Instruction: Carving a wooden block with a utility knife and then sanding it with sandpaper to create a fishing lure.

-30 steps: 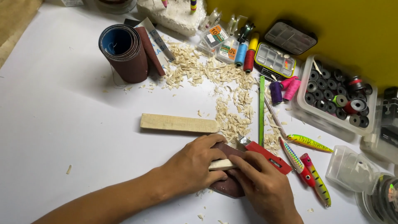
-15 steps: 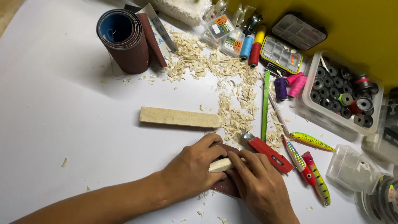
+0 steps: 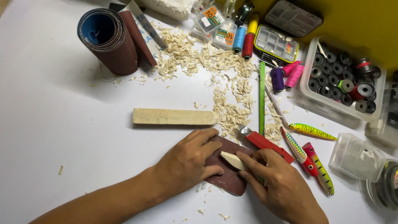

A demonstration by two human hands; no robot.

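A small carved pale wood piece (image 3: 232, 160) lies on a sheet of dark red sandpaper (image 3: 227, 179) on the white table (image 3: 62, 124). My right hand (image 3: 275, 188) grips the wood piece by its right end, fingertips pressing it onto the paper. My left hand (image 3: 188, 164) lies flat on the sandpaper's left part, holding it down. A red utility knife (image 3: 265, 143) rests just beyond my right hand's fingers. A longer squared wood stick (image 3: 174, 116) lies above my left hand.
Wood shavings (image 3: 226, 83) are strewn across the middle. A sandpaper roll (image 3: 110, 39) stands at the back left. A green ruler (image 3: 262, 97), several fishing lures (image 3: 309, 155), thread spools (image 3: 286, 74), a bin of bobbins (image 3: 344, 81) and clear containers (image 3: 356, 155) crowd the right.
The wood piece has slid left on the sandpaper, its pointed tip now showing between my hands. The view has shifted a little.
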